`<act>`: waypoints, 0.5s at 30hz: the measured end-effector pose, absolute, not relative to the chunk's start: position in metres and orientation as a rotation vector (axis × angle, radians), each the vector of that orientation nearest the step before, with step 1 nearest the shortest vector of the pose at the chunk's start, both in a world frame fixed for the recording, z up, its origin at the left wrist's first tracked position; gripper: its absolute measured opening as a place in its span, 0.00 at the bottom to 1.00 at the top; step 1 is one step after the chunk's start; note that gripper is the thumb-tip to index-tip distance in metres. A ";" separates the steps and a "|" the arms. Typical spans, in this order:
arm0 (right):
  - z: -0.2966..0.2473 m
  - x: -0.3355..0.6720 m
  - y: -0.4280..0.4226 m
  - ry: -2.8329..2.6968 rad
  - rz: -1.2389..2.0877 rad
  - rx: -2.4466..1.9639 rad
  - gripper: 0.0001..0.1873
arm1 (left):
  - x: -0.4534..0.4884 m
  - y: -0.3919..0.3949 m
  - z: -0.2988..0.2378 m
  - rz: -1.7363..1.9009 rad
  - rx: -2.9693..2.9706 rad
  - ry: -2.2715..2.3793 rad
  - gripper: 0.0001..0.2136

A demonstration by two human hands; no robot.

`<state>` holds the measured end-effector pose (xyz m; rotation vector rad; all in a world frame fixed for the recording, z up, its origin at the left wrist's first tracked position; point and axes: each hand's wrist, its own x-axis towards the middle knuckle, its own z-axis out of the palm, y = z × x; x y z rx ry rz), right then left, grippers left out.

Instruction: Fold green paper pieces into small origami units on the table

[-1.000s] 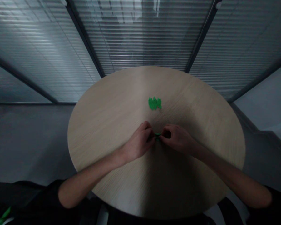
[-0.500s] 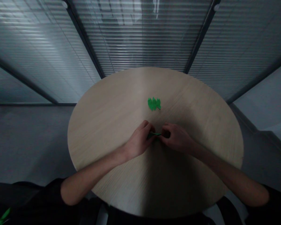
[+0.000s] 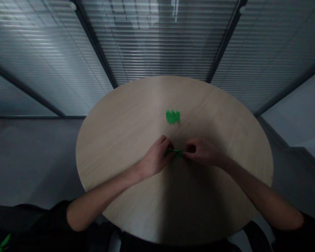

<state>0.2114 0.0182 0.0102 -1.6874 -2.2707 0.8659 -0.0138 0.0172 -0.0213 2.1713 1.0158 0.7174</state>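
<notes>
Table in dim light; small green piece between the person's hands, about midway from near edge to far edge. Left hand closed, thumb and fingers pinching the piece's left end. Right hand at the other end, forefinger curled; too dark from here to tell whether its tips grip or merely touch. I'd judge the piece thin and paper-like: next to no weight, flexible, quick to crease, not very slippery, liable to tear under a hard pull. Best held by light fingertip pinches at its two ends. Nearer the far edge, green pointed shapes lie in a row, apart from both hands.
</notes>
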 end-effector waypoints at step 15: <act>0.007 0.207 0.020 -2.268 0.803 -1.743 0.13 | -0.012 0.017 -0.019 0.703 2.146 1.022 0.03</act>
